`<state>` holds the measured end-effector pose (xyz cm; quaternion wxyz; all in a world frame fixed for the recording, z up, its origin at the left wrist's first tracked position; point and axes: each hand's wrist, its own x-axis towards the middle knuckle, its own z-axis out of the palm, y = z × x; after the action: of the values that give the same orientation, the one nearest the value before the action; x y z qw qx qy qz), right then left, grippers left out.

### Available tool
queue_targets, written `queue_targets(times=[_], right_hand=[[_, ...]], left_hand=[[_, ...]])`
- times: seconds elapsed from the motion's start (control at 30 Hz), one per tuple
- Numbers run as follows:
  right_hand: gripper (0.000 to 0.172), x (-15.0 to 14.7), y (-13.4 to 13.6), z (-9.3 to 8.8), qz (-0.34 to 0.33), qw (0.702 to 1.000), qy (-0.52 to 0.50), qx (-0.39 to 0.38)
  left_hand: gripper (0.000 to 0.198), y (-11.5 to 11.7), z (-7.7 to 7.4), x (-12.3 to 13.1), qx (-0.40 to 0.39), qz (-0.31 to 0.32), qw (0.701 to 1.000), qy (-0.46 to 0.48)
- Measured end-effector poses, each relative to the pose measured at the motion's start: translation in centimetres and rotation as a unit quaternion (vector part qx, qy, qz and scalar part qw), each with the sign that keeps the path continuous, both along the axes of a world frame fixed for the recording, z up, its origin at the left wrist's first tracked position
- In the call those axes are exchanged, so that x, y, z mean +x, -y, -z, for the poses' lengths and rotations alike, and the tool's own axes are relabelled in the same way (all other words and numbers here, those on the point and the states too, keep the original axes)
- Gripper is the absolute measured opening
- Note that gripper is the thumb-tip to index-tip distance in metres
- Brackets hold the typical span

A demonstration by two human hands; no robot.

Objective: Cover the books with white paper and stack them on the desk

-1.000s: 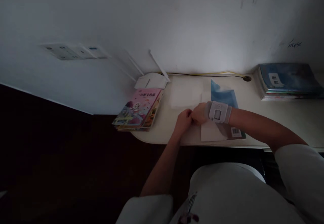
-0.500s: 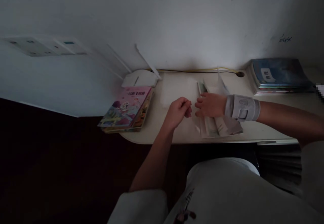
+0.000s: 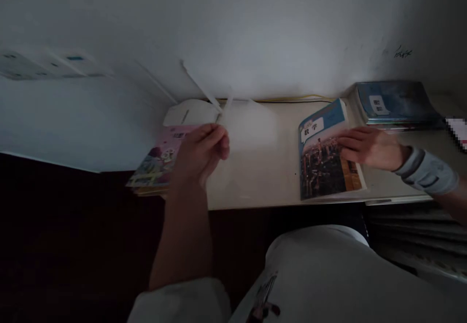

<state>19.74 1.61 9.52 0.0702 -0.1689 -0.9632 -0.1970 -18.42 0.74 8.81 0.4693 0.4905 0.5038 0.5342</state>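
A textbook point(image 3: 321, 152) with a blue top and a city photo on its cover lies closed on the desk, its spine to the left. My right hand point(image 3: 368, 148), a grey band on its wrist, rests its outstretched fingers on the right part of that cover. My left hand point(image 3: 204, 150) is closed in a pinch, raised in front of a pink picture book point(image 3: 156, 160). A faint pale strip shows just above its fingertips; whether the fingers hold it I cannot tell. Beyond this hand, a whitish sheet-like patch point(image 3: 251, 123) shows blurred on the desk.
At the back left stands a white router point(image 3: 191, 111) with upright antennas. A stack of blue-covered books point(image 3: 397, 101) lies at the back right. Cables point(image 3: 306, 98) run along the wall. The desk's front edge point(image 3: 255, 207) is close to my body.
The textbook's loose pages have come together and its cover now faces up. My right hand has moved right with the book, while my left hand has moved left towards the picture book.
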Motion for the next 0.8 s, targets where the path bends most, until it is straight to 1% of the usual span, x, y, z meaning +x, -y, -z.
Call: queue_targets(times=[0.07, 0.13, 0.2, 0.27, 0.3, 0.37, 0.43, 0.47, 0.5, 0.57, 0.63, 0.7, 0.73, 0.8], right_hand=[[0.018, 2.5, 0.4, 3.4, 0.021, 0.999, -0.04, 0.028], [0.018, 4.3, 0.8, 6.8, 0.038, 0.996, -0.064, 0.051], [0.022, 5.3, 0.9, 9.6, 0.054, 0.996, -0.064, 0.022], [0.029, 5.8, 0.9, 11.2, 0.088, 0.993, -0.06, -0.05], [0.033, 5.9, 0.7, 11.5, 0.105, 0.989, -0.061, -0.086], [0.041, 5.7, 0.5, 11.3, 0.132, 0.98, -0.073, -0.131], [0.04, 4.6, 0.2, 10.3, 0.146, 0.974, -0.109, -0.137], [0.038, 3.6, 0.0, 9.7, 0.15, 0.971, -0.129, -0.136], [0.038, 2.2, -0.1, 9.2, 0.153, 0.967, -0.151, -0.138], [0.049, -1.3, -0.5, 8.8, 0.133, 0.969, -0.141, -0.154], [0.061, -5.1, -1.0, 9.1, 0.106, 0.974, -0.096, -0.178], [0.068, -8.2, -1.8, 9.9, 0.096, 0.973, -0.055, -0.203], [0.068, -9.2, -2.1, 10.3, 0.099, 0.971, -0.037, -0.213], [0.067, -10.1, -2.6, 11.0, 0.101, 0.969, -0.012, -0.226]], left_hand=[[0.012, 0.2, 2.0, -2.2, -0.037, -0.025, 0.999, 0.002], [0.013, 0.5, 4.1, -4.1, -0.083, -0.029, 0.995, -0.043], [0.016, 1.0, 6.1, -5.4, -0.129, -0.026, 0.985, -0.107], [0.017, 1.3, 7.6, -6.3, -0.162, -0.04, 0.966, -0.196], [0.016, 1.3, 8.1, -6.5, -0.17, -0.052, 0.954, -0.241], [0.014, 1.3, 9.0, -6.7, -0.174, -0.074, 0.932, -0.308], [0.007, 1.0, 9.4, -6.5, -0.166, -0.092, 0.925, -0.33], [0.003, 0.8, 9.6, -6.4, -0.161, -0.099, 0.925, -0.331], [0.011, 0.6, 9.7, -6.1, -0.157, -0.104, 0.924, -0.333], [0.032, 0.2, 9.8, -5.7, -0.158, -0.108, 0.92, -0.341], [0.045, -0.1, 10.0, -5.5, -0.165, -0.093, 0.917, -0.35], [0.046, 0.0, 10.1, -5.7, -0.162, -0.077, 0.912, -0.37], [0.043, 0.1, 10.2, -5.8, -0.155, -0.076, 0.908, -0.382], [0.036, 0.4, 10.4, -6.2, -0.138, -0.085, 0.904, -0.396]])
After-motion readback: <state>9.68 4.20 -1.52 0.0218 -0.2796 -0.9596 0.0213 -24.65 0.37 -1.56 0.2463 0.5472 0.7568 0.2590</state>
